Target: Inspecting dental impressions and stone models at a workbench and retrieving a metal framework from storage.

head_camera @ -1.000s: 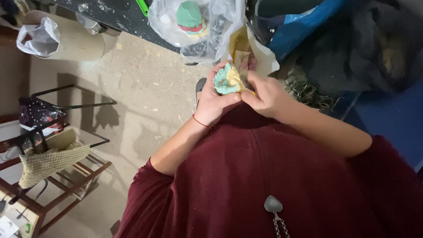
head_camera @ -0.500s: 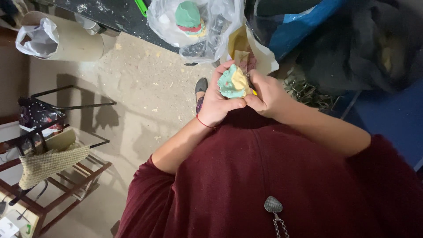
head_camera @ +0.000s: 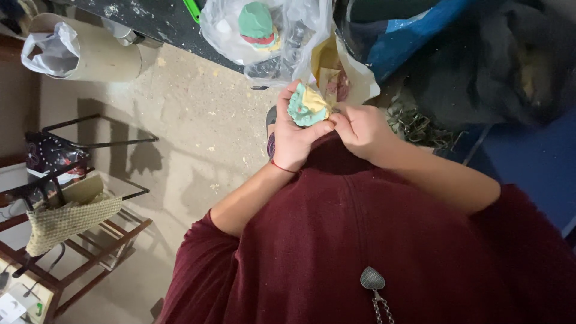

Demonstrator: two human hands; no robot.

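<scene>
Lump (head_camera: pixel 307 107) turned; right hand (head_camera: pixel 360 129) hides edge.

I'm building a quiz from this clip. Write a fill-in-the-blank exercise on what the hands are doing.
1. Both hands, the left hand and the right hand, grip a lump of teal and ____ clay.
2. The clear plastic bag above the hands holds a green lump with a ____ band.
3. A thin red string circles the ____ wrist.
4. The person's sleeves are dark ____.

Missing words: yellow; red; left; red
</scene>
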